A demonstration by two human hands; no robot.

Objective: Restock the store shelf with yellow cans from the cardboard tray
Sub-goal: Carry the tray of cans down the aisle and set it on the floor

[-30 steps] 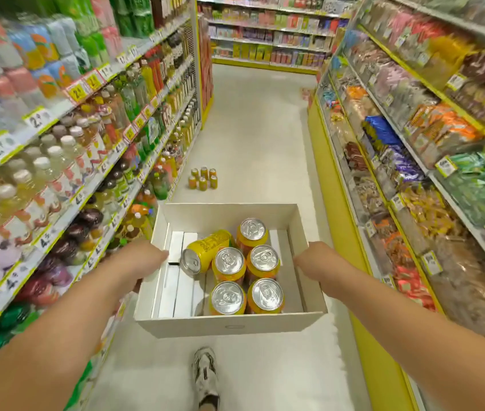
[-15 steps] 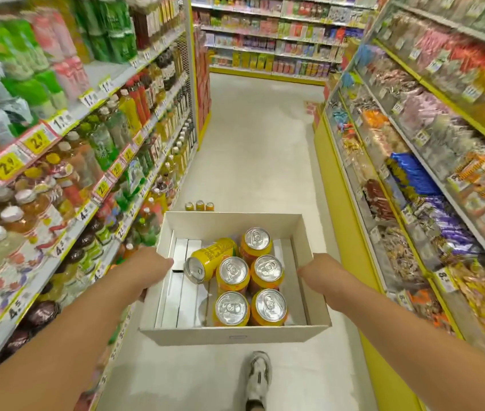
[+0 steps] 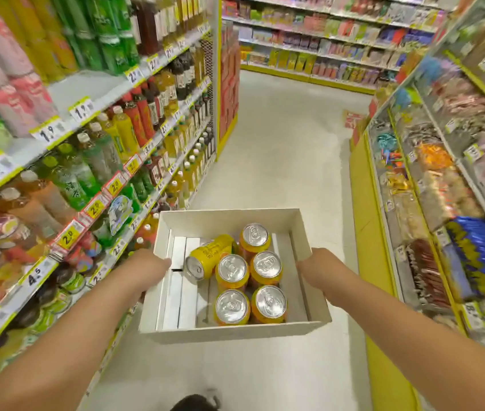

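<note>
- The drinks shelf runs along the left side of the aisle, stocked with bottles in rows behind yellow price tags.
- The left hand grasps the left wall of the cardboard tray, its fingers wrapped under the side and out of sight.
- The cardboard tray is white, held level above the floor, in the near middle of the view between the two forearms.
- Flat white card strips lie along the left half of the tray's bottom.
- One yellow can lies on its side, its silver top pointing near-left, leaning against the upright ones.
- Five upright yellow cans stand touching one another in the right half of the tray: two near, two in the middle, one far.
- The right hand grasps the tray's right wall in the same way, fingers hidden below the edge.
- The snack shelf lines the right side, filled with bagged goods above a yellow base.
</note>
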